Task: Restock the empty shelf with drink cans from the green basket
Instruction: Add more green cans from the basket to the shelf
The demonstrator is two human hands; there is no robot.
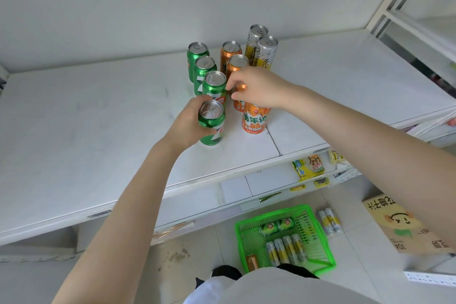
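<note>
Alignment is what we want now: our left hand [187, 123] wraps the front green aluminium drink can [211, 131], and our right hand [254, 89] clasps the top of the front orange aluminium can [255, 119], both standing on the white metal shelf [98, 118]. We'd square each with its row, labels forward, before releasing. Orange reads 美年达; green looks like 7-Up, partly hidden. More cans lie in the green plastic basket [271, 215] below.

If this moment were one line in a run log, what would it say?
left hand: grips front green can on shelf | right hand: fingers curled round orange can | green basket: cans remain
</note>
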